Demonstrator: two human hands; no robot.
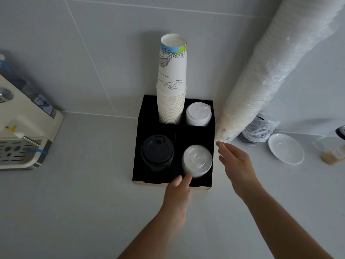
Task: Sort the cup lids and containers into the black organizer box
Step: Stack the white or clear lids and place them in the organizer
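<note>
The black organizer box point(194, 132) stands on the grey counter against the wall. Its back compartments hold a tall stack of printed paper cups point(171, 85) and a stack of white sip lids point(198, 114). In front sit a stack of black lids point(157, 152) and a stack of clear lids point(197, 160). My left hand point(177, 193) reaches to the box's front edge, two fingers touching the lower side of the clear lids, holding nothing. My right hand point(236, 165) hovers just right of the box, fingers spread and empty.
A long plastic-wrapped sleeve of white cups point(270, 71) leans against the wall right of the box. Behind it lies a bagged dark stack point(258, 130). A white saucer point(286, 148) and a jar point(334, 148) sit far right. A cream coffee machine point(24, 128) stands at left.
</note>
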